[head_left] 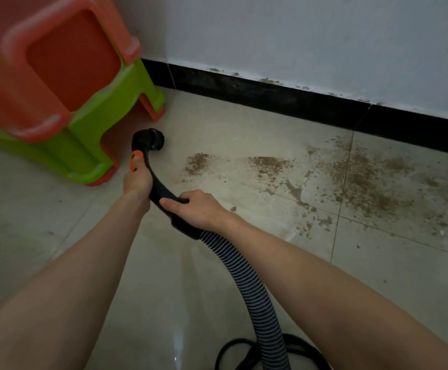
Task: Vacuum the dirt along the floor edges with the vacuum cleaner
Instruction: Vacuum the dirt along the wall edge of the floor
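Note:
I hold a black curved vacuum handle [161, 192] with both hands. My left hand [137, 180] grips it near the orange slider [134, 160], just behind the round black brush nozzle [151, 140], which sits low over the tile floor. My right hand [199, 209] grips the handle lower down, where the ribbed grey hose [247, 276] joins it. Brown dirt [364, 180] lies scattered on the tiles to the right of the nozzle, with small patches [199, 162] closest to it. More dirt runs toward the black skirting board [297, 100].
Stacked orange and green plastic stools [57, 97] stand at the left in the corner, close to the nozzle. A white wall [324, 36] rises above the skirting. A black cable [241, 353] coils on the floor at the bottom, beside the hose.

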Action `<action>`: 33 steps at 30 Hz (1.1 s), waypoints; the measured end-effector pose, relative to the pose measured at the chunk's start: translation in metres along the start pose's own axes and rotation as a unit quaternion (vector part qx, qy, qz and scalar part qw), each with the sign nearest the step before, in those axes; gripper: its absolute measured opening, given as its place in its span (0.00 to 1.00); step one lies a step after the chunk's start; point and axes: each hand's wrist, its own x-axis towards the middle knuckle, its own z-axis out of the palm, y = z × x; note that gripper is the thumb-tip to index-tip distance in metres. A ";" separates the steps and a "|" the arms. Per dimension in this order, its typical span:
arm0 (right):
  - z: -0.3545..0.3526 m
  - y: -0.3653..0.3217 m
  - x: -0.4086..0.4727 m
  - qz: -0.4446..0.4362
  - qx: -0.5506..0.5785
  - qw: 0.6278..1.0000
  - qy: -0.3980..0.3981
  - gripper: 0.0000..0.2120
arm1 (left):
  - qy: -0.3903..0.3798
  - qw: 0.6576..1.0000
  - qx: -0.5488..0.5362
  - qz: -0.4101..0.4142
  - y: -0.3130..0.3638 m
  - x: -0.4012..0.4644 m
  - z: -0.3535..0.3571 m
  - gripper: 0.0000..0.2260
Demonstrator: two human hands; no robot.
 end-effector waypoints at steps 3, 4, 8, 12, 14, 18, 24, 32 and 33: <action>0.003 -0.001 0.005 -0.011 0.003 1.000 -0.024 0.22 | 0.052 0.999 0.014 -0.009 -0.008 0.004 -0.006 0.32; 0.006 -0.001 0.006 -0.013 0.004 0.999 -0.029 0.22 | 0.060 0.998 0.014 -0.008 -0.011 0.007 -0.008 0.31; 0.017 0.000 0.008 -0.009 0.005 0.999 -0.043 0.22 | 0.065 0.998 0.014 -0.013 -0.017 0.010 -0.015 0.29; 0.014 0.004 0.003 -0.010 0.004 0.999 -0.030 0.22 | 0.005 0.999 -0.041 -0.023 -0.017 0.007 -0.016 0.30; 0.011 0.006 -0.001 -0.010 -0.003 1.000 -0.017 0.23 | -0.038 0.997 -0.051 -0.034 -0.015 0.003 -0.014 0.31; 0.010 0.012 -0.019 0.000 0.021 1.000 -0.018 0.22 | -0.042 0.998 -0.024 -0.031 -0.021 -0.010 -0.009 0.31; 0.017 0.035 -0.062 -0.001 0.035 0.999 -0.041 0.20 | -0.059 0.997 -0.025 -0.046 -0.044 -0.038 -0.008 0.26; 0.013 0.059 -0.103 -0.001 -0.008 0.999 -0.049 0.19 | -0.024 0.996 -0.036 -0.073 -0.077 -0.077 -0.001 0.30; 0.011 0.061 -0.108 -0.001 -0.011 0.999 -0.049 0.19 | -0.021 0.996 -0.038 -0.077 -0.080 -0.081 0.001 0.29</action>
